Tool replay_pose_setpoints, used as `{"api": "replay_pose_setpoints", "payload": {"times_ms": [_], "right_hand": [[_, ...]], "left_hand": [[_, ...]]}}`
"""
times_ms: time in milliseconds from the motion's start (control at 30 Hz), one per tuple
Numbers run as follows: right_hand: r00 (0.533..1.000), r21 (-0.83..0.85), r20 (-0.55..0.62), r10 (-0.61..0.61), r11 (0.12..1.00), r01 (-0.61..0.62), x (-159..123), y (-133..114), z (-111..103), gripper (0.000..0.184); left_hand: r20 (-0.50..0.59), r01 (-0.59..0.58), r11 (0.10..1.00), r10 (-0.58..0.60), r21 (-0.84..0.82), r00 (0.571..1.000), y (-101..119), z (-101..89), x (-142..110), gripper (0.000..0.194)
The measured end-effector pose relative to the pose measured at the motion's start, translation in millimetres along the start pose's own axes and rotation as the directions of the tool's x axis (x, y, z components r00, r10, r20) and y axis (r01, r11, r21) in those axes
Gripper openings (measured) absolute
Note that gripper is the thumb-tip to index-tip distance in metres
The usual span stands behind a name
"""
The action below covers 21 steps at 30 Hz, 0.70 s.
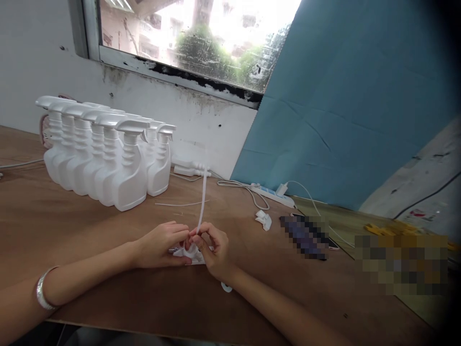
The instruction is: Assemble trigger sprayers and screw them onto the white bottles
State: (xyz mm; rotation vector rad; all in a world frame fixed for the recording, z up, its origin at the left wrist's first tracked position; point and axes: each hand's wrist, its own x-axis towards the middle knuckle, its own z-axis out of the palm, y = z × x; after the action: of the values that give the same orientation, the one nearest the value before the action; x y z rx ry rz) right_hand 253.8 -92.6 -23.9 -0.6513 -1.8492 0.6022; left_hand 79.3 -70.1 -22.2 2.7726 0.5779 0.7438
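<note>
My left hand [163, 245] is closed around a small white plastic piece, which looks like a trigger spray head [196, 257], low over the table near its front edge. Most of that piece is hidden by my fingers. A thin white plastic tube [203, 197] stands up from it, leaning slightly right at the top. My right hand [217, 250] pinches the tube's lower end between thumb and fingers, right beside my left fingertips. Under my right wrist a small round white piece [226, 287] shows in part.
White spray bottles [129, 178] stand in rows at the left. A loose tube [176, 204] lies on the brown table [237, 307]. Behind are a white bottle lying down [187, 169], cables and a power strip [275, 194]. Crumpled tissue [264, 220] and a blurred dark object [304, 238] lie right.
</note>
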Motion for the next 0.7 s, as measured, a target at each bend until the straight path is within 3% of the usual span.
{"api": "replay_pose_setpoints", "payload": {"times_ms": [267, 500, 700], "right_hand": [[0.997, -0.005, -0.064, 0.031, 1.0, -0.031, -4.3, 0.9, 4.7, 0.011], [0.999, -0.074, -0.006, 0.033, 0.997, -0.034, -1.1, -2.0, 5.8, 0.017], [0.998, -0.071, -0.031, 0.057, 0.996, -0.059, -2.6, -0.7, 4.9, 0.018]], "left_hand": [[0.004, 0.012, 1.0, -0.012, 0.003, 1.0, -0.6, 0.4, 0.0, 0.022], [0.0, 0.049, 0.997, -0.049, -0.056, 0.999, 1.8, 0.4, 0.3, 0.021], [-0.009, 0.08, 0.99, -0.082, -0.112, 0.997, 1.2, 1.1, 0.4, 0.026]]}}
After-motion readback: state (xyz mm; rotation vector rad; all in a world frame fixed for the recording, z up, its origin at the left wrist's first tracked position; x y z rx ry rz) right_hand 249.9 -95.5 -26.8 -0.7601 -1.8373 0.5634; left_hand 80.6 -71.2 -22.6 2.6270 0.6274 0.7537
